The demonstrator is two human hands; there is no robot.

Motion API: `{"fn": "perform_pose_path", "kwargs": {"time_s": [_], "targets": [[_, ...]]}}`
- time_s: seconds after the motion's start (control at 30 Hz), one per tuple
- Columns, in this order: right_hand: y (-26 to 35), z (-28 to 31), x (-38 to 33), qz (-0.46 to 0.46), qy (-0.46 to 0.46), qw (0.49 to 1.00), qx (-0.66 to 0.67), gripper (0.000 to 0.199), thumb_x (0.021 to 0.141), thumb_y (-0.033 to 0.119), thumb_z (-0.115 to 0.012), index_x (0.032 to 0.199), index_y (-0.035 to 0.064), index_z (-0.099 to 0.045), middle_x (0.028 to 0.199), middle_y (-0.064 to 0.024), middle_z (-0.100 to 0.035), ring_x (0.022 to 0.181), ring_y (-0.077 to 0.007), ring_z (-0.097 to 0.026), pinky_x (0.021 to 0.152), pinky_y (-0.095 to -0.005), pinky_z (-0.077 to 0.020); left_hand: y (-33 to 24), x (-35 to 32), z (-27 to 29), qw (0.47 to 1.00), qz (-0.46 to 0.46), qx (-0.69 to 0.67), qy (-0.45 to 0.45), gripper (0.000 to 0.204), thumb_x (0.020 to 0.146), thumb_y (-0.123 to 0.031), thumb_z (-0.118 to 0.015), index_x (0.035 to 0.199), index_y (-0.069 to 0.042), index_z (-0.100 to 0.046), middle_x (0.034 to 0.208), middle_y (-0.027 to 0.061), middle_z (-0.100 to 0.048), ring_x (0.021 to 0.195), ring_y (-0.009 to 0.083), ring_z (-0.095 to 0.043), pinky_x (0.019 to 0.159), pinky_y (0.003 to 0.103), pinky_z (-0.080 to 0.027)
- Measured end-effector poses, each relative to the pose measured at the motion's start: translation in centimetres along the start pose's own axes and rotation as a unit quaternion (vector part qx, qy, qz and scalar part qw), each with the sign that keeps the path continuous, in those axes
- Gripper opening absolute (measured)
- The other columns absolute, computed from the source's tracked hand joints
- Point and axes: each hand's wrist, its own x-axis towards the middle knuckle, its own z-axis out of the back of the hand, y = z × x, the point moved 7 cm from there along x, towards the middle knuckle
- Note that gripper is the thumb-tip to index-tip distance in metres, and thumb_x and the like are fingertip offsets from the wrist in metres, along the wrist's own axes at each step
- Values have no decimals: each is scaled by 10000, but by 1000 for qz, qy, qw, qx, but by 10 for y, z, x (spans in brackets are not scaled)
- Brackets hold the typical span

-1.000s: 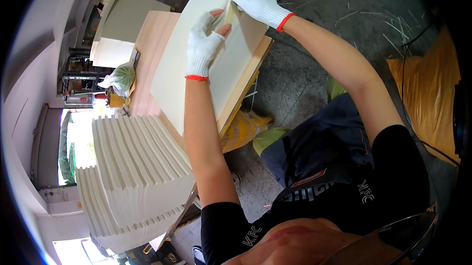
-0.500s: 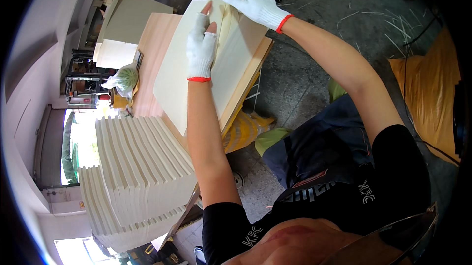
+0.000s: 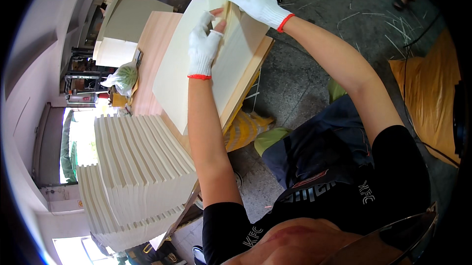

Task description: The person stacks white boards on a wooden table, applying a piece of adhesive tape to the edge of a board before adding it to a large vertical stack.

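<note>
- Cream sheets (image 3: 176, 75) are stacked on the wooden tabletop (image 3: 151, 44).
- Their far edge is gripped by the gloved right hand (image 3: 256, 6).
- On the left hand (image 3: 203, 47), thumb and forefinger are narrowly parted; whether paper is pinched cannot be told.

Broad, smooth cream sheets (image 3: 179, 63) lie on the worktop (image 3: 153, 34), slanting away from the person, a pointed corner nearest the body. Their surface looks plain and matte, paler to the left and shaded to the right. At the far end some sheets are raised and bent into a narrow, yellowish ridge between the hands: the right hand (image 3: 254, 5) covers their far edge, while the left hand's (image 3: 204, 44) fingertips meet the curled part. How many sheets are lifted is unclear.
</note>
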Motion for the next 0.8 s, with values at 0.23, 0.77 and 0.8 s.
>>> {"fn": "perform_pose_path", "kwargs": {"time_s": [0.23, 0.77, 0.8], "targets": [[-4, 0, 0, 0, -11, 1000, -10, 529, 980, 529, -427, 868, 42, -600, 796, -180, -622, 773, -368, -625, 711, -452, -465, -11, 0, 0, 995, -40, 91, -27, 296, 923, -142, -647, 1204, -51, -654, 1090, 44, -651, 973, 126, -559, 877, 263, -432], [-2, 0, 1, -2, 0, 999, -35, 520, 972, 524, -434, 848, 51, -611, 766, -159, -623, 733, -339, -625, 689, -427, -475, -11, -1, -2, 997, -58, 41, -41, 306, 938, -73, -527, 1217, -66, -652, 1160, 81, -645, 1068, 151, -584, 944, 284, -427], [-5, 1, 1, -2, -4, 999, -31, 515, 971, 520, -434, 851, 52, -611, 773, -160, -625, 740, -340, -627, 694, -428, -476, -15, -2, -3, 995, -56, 78, -41, 309, 939, -68, -507, 1210, -66, -655, 1147, 84, -650, 1058, 153, -586, 936, 284, -430]]}}
